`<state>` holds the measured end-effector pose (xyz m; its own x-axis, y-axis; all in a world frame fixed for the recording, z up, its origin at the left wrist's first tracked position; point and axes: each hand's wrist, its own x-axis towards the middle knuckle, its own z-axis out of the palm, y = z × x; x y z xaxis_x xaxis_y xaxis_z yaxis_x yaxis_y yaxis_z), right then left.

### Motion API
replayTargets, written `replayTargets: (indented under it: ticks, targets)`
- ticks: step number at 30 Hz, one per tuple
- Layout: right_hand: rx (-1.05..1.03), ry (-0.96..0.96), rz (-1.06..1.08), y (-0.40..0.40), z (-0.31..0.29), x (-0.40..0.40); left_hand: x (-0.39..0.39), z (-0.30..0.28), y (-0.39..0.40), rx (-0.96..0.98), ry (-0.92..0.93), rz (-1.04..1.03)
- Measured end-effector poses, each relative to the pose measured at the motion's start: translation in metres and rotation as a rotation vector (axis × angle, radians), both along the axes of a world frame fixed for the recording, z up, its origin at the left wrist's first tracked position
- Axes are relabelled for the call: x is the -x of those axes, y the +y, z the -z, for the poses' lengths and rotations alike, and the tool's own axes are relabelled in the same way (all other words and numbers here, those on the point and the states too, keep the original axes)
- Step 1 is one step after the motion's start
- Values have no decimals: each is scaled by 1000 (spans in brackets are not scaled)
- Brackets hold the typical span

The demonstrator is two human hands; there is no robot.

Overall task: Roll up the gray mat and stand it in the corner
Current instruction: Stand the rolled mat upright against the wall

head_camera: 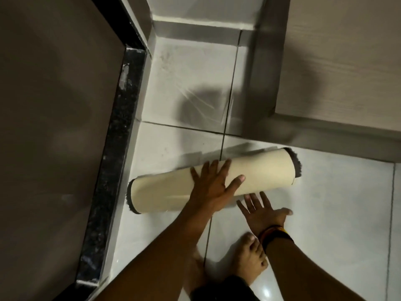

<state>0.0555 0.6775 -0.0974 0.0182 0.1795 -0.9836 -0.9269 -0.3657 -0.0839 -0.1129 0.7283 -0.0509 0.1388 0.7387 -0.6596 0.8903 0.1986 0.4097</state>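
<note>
The mat (pixel 267 170) lies rolled into a tube on the pale tiled floor, its cream backing outward and dark gray pile showing at both ends. It runs from lower left to upper right. My left hand (pixel 213 183) rests flat on top of the roll near its middle, fingers spread. My right hand (pixel 263 210) hovers just in front of the roll, palm down with fingers apart, holding nothing. The corner (pixel 158 25) between the walls is at the top of the view, beyond the roll.
A dark speckled stone threshold (pixel 115 148) runs along the left of the floor. A pale wooden door (pixel 338 68) stands open at the right, its lower edge close to the roll's right end. My bare feet (pixel 247 259) stand on the tiles below my hands.
</note>
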Motion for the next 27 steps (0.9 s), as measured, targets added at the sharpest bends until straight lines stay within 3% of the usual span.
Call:
replayTargets:
  ticks: [6, 12, 15, 19, 22, 27]
  targets:
    - [-36, 7, -127, 18, -54, 39, 25, -56, 2, 98, 3, -155]
    - [-166, -51, -301, 30, -146, 102, 62, -143, -7, 121, -176, -554]
    - [-259, -105, -431, 53, -199, 131, 69, -196, 4, 84, -207, -847]
    - [-377, -208, -560, 105, -259, 159, 83, -247, 46, -4, -444, -1128]
    - [-498, -322, -655, 157, -297, 166, 87, -275, 86, -114, -636, -1197]
    - [-697, -375, -685, 261, -323, 161, 69, -293, 172, -280, -715, -1190]
